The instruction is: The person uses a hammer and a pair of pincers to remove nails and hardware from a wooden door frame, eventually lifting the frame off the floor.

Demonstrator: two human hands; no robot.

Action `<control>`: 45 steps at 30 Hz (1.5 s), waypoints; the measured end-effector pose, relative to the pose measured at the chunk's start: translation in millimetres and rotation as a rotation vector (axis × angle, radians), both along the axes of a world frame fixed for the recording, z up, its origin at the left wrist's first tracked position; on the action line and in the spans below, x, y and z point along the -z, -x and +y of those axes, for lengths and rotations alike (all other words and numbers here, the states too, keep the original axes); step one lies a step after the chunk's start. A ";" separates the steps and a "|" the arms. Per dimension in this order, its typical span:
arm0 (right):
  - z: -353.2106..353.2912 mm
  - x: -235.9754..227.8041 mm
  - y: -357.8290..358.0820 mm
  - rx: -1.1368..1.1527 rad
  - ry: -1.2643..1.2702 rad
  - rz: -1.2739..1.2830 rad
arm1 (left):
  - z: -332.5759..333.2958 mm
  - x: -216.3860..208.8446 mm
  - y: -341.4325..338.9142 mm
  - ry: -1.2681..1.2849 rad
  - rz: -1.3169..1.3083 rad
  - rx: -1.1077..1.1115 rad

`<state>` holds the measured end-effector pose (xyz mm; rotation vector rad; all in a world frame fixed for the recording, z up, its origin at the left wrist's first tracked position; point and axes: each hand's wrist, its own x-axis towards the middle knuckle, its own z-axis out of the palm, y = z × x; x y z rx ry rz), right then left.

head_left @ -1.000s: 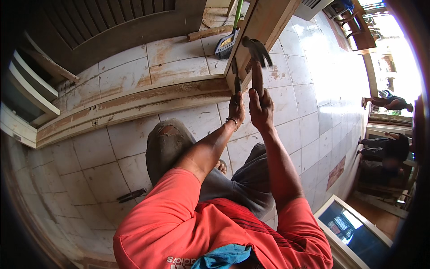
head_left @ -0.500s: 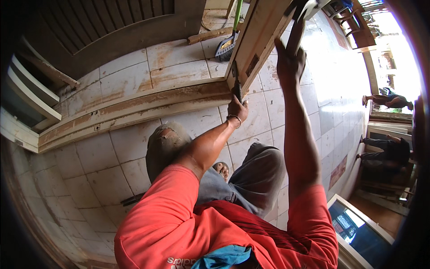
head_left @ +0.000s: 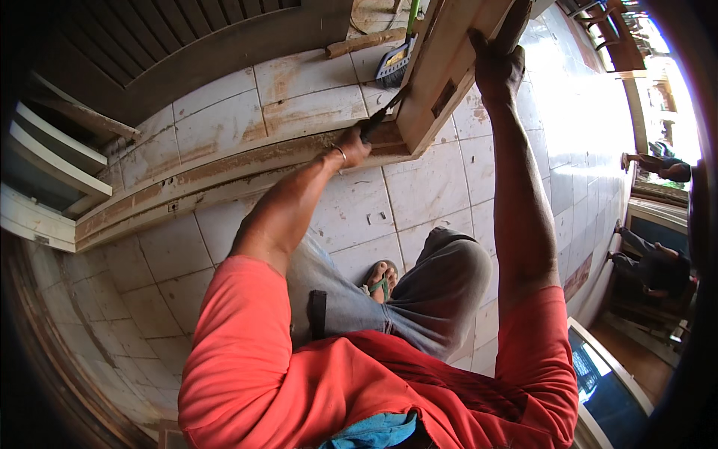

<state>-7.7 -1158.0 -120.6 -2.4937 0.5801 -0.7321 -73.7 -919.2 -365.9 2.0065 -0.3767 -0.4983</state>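
My left hand [head_left: 351, 145] is closed round the dark handle of a chisel [head_left: 383, 115]. The chisel slants up and right, its tip at the inner corner of a wooden frame [head_left: 247, 159], against the upright member [head_left: 431, 82]. A rectangular slot [head_left: 443, 99] is cut in that member's face. Further right and higher, my right hand [head_left: 496, 71] grips the thick handle of a hammer [head_left: 514, 27]; its head is cut off by the upper edge of the picture.
A broom [head_left: 393, 66] and a wood offcut [head_left: 364, 42] lie beyond the frame, near a dark louvred panel [head_left: 172, 37]. Dusty white tiles [head_left: 426, 187] surround my sandalled foot [head_left: 381, 280]. Two people [head_left: 654, 262] are at the far right, by glazed frames [head_left: 609, 382].
My left hand has moved left with the chisel, which now leans where it stood nearly upright. The hammer's head has passed out of the picture above.
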 end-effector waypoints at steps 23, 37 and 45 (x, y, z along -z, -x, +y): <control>4.6 0.0 6.1 0.027 -0.282 -0.068 | -162.3 -107.6 80.3 0.556 0.460 -0.640; -37.4 65.0 118.2 -0.258 -0.336 -0.164 | 147.7 -207.9 39.6 0.095 0.024 -0.419; -94.5 245.1 332.0 0.048 -0.461 0.883 | 346.2 -48.7 269.6 -0.415 0.095 -1.049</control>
